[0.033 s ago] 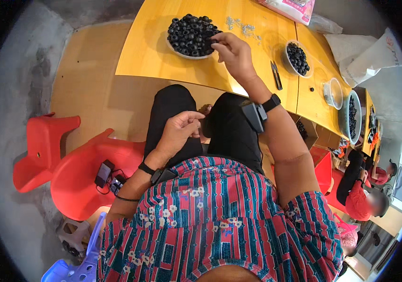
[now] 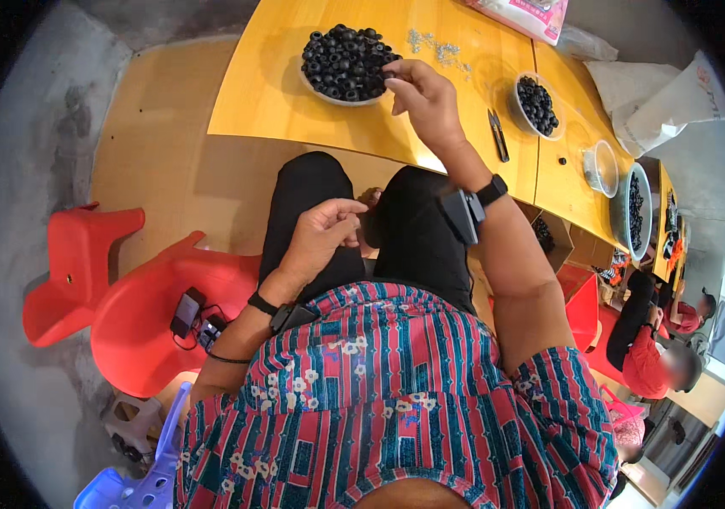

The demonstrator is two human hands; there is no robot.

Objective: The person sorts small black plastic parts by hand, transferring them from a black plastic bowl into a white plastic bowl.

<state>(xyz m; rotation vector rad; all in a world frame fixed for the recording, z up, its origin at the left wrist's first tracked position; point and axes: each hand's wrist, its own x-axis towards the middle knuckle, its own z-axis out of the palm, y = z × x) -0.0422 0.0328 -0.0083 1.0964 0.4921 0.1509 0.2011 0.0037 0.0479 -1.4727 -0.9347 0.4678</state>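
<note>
My right hand [image 2: 422, 97] reaches over the right rim of a bowl [image 2: 312, 91] heaped with small round black pieces [image 2: 341, 59], several with a hole in them. Thumb and forefinger pinch one black piece [image 2: 389, 75] at the edge of the heap. Above my lap, by my left thigh, my left hand [image 2: 326, 231] is closed with its fingers curled and the thumb near the forefinger. Whatever it holds, if anything, is hidden.
Small shiny metal bits [image 2: 439, 51] lie beyond the bowl on the yellow table [image 2: 260, 106]. Black snips [image 2: 499, 136], a tub of black pieces [image 2: 537, 106] and a clear container [image 2: 601, 170] are rightward. A red chair [image 2: 137, 327] stands left; people in red sit far right.
My right hand has shifted very slightly to the right at the bowl's edge. My left hand stays almost where it was.
</note>
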